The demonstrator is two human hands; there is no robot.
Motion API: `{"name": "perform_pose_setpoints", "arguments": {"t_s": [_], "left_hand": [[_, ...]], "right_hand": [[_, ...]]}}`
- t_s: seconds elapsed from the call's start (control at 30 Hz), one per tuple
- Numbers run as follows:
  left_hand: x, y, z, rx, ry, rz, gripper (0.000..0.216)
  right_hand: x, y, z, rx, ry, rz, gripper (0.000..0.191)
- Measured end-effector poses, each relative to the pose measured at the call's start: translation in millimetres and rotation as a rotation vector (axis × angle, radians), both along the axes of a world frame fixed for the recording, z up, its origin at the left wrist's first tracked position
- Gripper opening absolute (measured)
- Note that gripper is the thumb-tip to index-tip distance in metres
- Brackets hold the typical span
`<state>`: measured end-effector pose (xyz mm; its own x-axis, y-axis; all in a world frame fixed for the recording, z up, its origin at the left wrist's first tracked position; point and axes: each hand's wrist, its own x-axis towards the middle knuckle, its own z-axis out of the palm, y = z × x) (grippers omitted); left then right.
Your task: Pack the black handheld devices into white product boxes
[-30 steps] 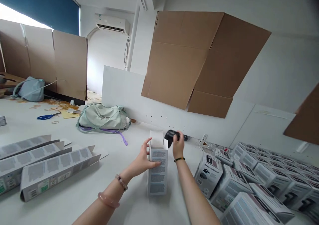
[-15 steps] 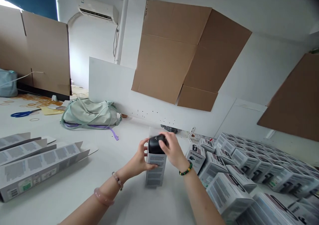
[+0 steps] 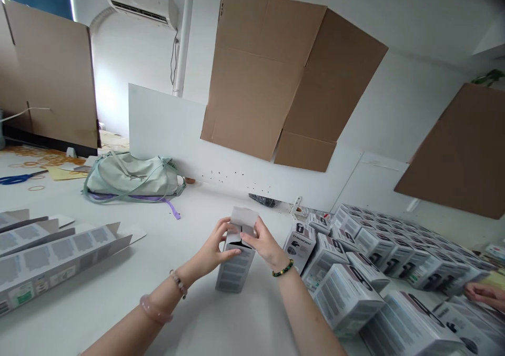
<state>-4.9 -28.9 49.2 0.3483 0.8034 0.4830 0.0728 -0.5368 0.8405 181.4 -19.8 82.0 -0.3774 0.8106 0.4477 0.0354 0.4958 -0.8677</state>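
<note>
A printed cardboard box [image 3: 233,273] stood on the white table [image 3: 244,327], tilted slightly, directly in front of the person. Its top was open, with a dark gap at the mouth and a pale flap [image 3: 243,219] standing up above the rim. The left hand [image 3: 215,244] grasped the box's upper corner, with the fingers curled around the side and the thumb across the front. The right hand [image 3: 263,244] came in from the other side, its fingertips [image 3: 248,235] pinching the flap near the rim. Neither hand looked clenched; both held the cardboard lightly. The left wrist wore a beaded bracelet [image 3: 179,284] and a pink bangle [image 3: 155,309], and the right wrist wore a green and black beaded bracelet [image 3: 283,267]. Just right of the box lay a large group of closed product boxes [image 3: 347,299], packed side by side and tilted in the view. Beyond them, at the right edge, a co-worker's hand [image 3: 483,294] rested near the boxes. To the left lay flat, unfolded box sleeves [image 3: 59,256], well apart from the hands. Farther off stood a pale green bag [image 3: 130,180] with a purple strap [image 3: 173,214], near a white board [image 3: 165,130]. Blue scissors [image 3: 23,178] and scattered rubber bands [image 3: 36,187] lay at the far left, and cardboard sheets [image 3: 276,72] were fixed to the wall behind.
</note>
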Motion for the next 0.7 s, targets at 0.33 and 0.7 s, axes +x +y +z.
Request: {"name": "perform_pose_setpoints", "arguments": {"t_s": [0.33,0.7], "left_hand": [[3,1,-1.2,0.03,-0.04,-0.039,0.048],[0,10,-16.4,0.081,-0.074,0.007,0.036]], "right_hand": [[8,-19,4.6,0.29,-0.053,-0.03,0.015],[7,-26,-17.2,0.318,-0.256,-0.103,0.038]]}}
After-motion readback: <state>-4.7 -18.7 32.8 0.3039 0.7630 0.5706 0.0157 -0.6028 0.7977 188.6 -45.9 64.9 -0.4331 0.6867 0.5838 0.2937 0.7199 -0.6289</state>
